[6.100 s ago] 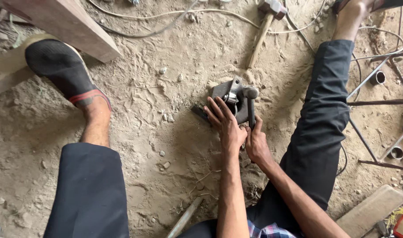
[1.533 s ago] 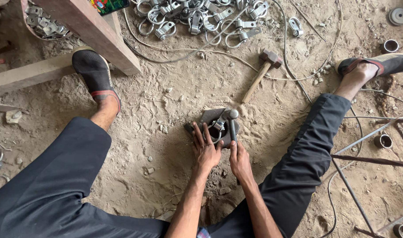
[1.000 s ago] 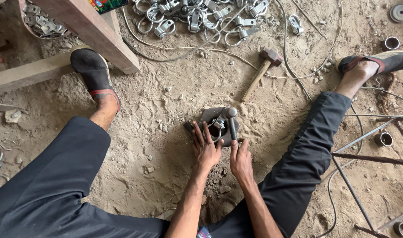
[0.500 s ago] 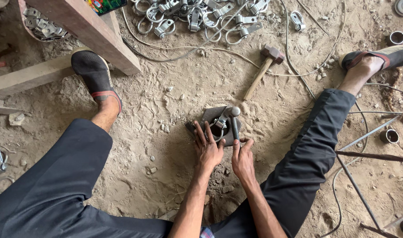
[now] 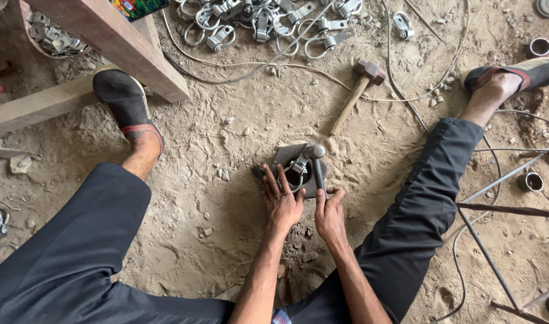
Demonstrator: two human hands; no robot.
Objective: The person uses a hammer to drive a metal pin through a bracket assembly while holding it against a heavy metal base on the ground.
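Note:
I sit on a sandy floor with my legs spread. Between them a dark metal block (image 5: 291, 157) lies in the dirt with a shiny metal ring clamp (image 5: 296, 170) on top. My left hand (image 5: 283, 201) rests on the block's near edge, fingers spread around the clamp. My right hand (image 5: 330, 215) grips the lower end of a short metal rod (image 5: 318, 167) that stands on the block beside the clamp.
A wooden-handled hammer (image 5: 354, 95) lies just beyond the block. A pile of metal clamps (image 5: 268, 24) and loose wire (image 5: 250, 63) lie farther off. Wooden beams (image 5: 106, 42) are at upper left. Thin steel rods (image 5: 502, 204) and small pipe pieces (image 5: 529, 181) lie at right.
The view has shifted slightly. My hands stay on the block, clamp and rod in much the same position.

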